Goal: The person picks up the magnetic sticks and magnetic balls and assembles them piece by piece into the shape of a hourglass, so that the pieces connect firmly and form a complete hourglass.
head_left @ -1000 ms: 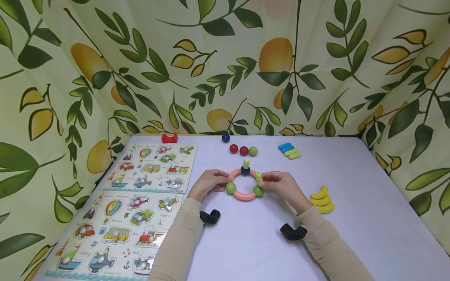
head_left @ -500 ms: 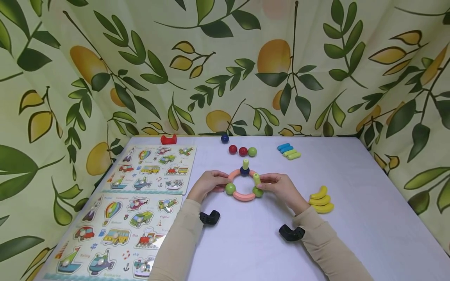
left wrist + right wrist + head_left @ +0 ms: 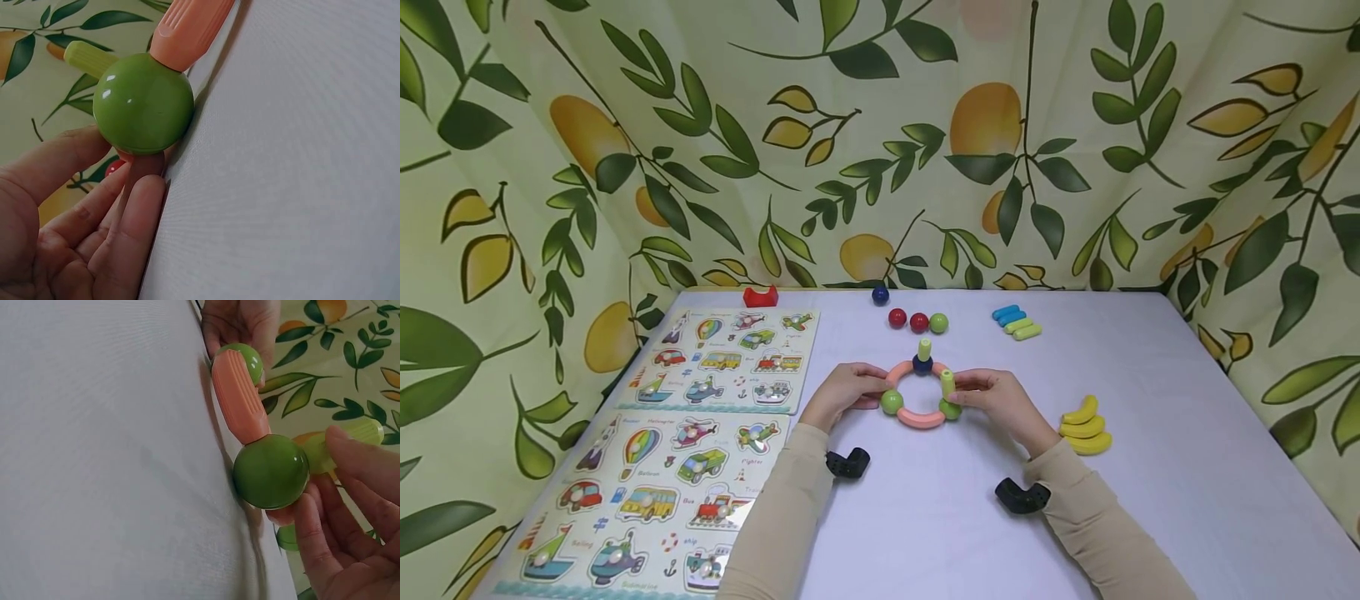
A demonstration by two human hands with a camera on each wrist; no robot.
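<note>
In the head view, a ring of pink curved rods [image 3: 921, 419] joined by balls lies at mid-table. A navy ball [image 3: 922, 364] at its back bears an upright yellow-green rod [image 3: 924, 348]. My left hand [image 3: 847, 392] pinches a pink curved rod [image 3: 125, 155] beside the left green ball [image 3: 144, 103]. With thumb and fingers my right hand [image 3: 1003, 400] holds a second yellow-green rod [image 3: 322, 453], which stands on the right green ball [image 3: 272, 472]. In the right wrist view, that rod's ball end meets the green ball.
Behind the ring sit two red balls [image 3: 919, 322], a green ball [image 3: 938, 322] and a navy ball [image 3: 880, 296]. Blue rods [image 3: 1009, 313] and yellow-green rods [image 3: 1024, 330] lie back right. Toy bananas [image 3: 1084, 427] are at right, picture puzzle boards [image 3: 655, 500] at left, a red piece [image 3: 761, 297] behind them.
Compared with a second ago, my right hand and the yellow-green rod in it have shifted very slightly left. My left hand and the ring look the same.
</note>
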